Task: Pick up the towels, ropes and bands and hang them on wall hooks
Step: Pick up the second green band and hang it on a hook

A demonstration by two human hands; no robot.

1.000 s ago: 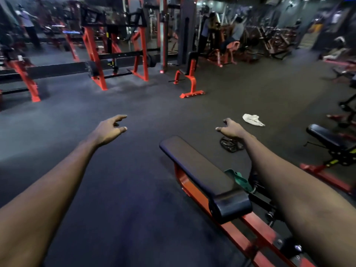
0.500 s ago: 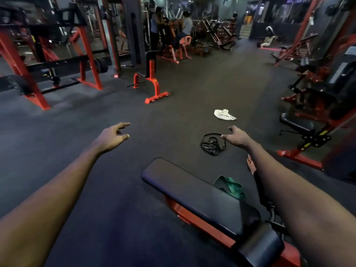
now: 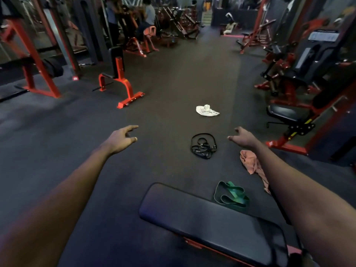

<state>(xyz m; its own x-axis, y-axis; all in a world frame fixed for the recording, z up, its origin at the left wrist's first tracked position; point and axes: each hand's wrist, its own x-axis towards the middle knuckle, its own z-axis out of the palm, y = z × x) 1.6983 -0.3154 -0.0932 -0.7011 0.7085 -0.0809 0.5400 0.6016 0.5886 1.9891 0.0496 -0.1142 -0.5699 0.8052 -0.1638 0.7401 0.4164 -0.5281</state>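
Head view, gym floor. Both arms reach forward; the left hand and right hand hover with fingers loosely spread, holding nothing. Between them on the floor lies a tangled black rope (a coil with no clear long axis). Beyond it, a crumpled white towel spreads left to right. A pink towel stretches from below the right wrist toward the viewer, partly hidden by the forearm. A folded green band lies just beside the far edge of a black bench, its loops running left to right.
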